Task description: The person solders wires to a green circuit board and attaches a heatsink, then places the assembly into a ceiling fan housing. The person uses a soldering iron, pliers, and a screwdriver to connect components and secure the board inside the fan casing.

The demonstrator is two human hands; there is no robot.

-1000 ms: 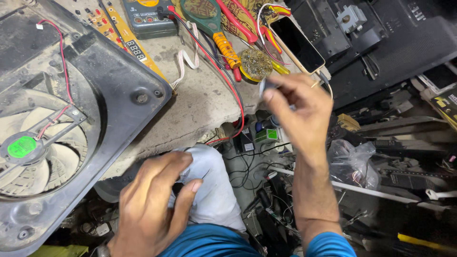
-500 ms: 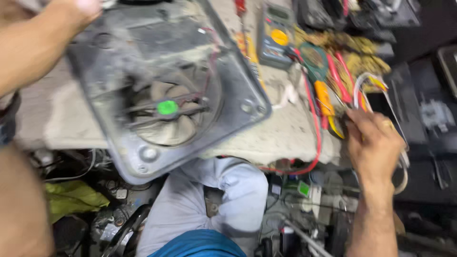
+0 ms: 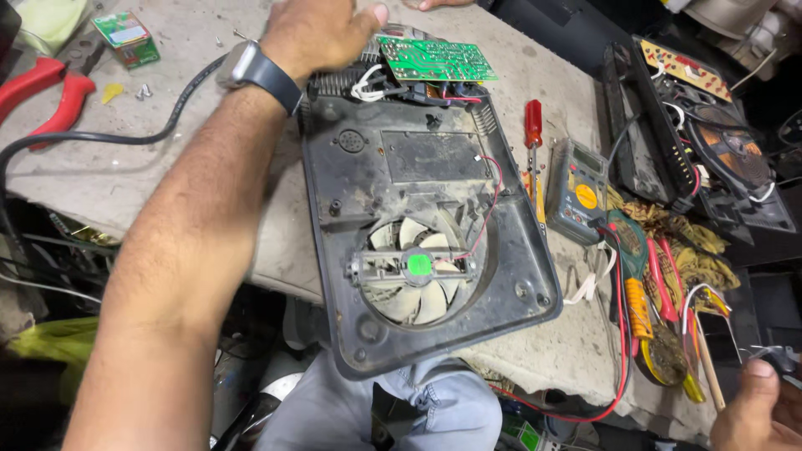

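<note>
The counter [image 3: 125,175] is a worn, dusty grey slab crowded with repair clutter, with tangled wiring and parts on the floor beneath its edge. The largest item is a dark plastic appliance housing [image 3: 418,217], lying open side up and overhanging the near edge; its inner face is grimy and ribbed, with a round opening holding a pale-bladed cooling fan [image 3: 413,271] that carries a green centre label. Compared with half a second ago, the housing now sits squarely in view and the left hand [image 3: 322,33] has come to rest on its far end, fingers curled down over the vented edge beside the green circuit board [image 3: 434,58]; in my judgement the work has shifted from fetching tools to steadying the unit. That wrist wears a dark watch [image 3: 255,71]. The right hand [image 3: 756,409], formerly up among the tools, has dropped to the lower right corner; it pinches a small dark metal object, too cropped to identify. A second opened housing [image 3: 702,134] lies at far right. Smaller items: a grey multimeter with yellow dial [image 3: 581,188], red-handled pliers [image 3: 46,96] at far left, a red-handled screwdriver [image 3: 533,125], red lead wires [image 3: 622,334], and a small green box [image 3: 125,38].
</note>
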